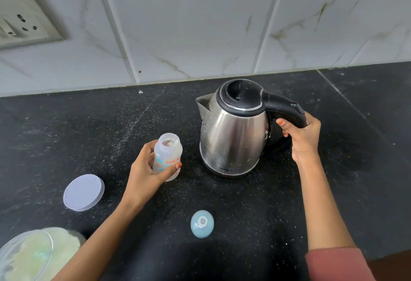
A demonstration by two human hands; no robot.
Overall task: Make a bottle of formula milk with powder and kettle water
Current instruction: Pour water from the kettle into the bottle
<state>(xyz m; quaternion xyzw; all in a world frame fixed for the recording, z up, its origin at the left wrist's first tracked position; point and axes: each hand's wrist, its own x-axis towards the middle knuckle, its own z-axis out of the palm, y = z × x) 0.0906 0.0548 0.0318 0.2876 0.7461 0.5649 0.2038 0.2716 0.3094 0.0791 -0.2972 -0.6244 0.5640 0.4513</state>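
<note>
Right hand point(303, 136) grips one kettle point(233, 131) (left hand point(146, 174): one bottle point(168, 154)).

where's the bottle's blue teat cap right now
In the head view the blue teat cap lies on the black counter near the front edge, between the forearms, nearer than the kettle.

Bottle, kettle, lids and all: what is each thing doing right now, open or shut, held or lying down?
Baby bottle: uncapped, upright, held by the left hand.
Kettle: lid shut, standing on the counter, handle gripped by the right hand.
Blue bottle cap: off, lying on the counter.
Round lid: off, lying flat on the counter.
Powder container: open, powder inside.
Wall socket: nothing plugged in.
</note>
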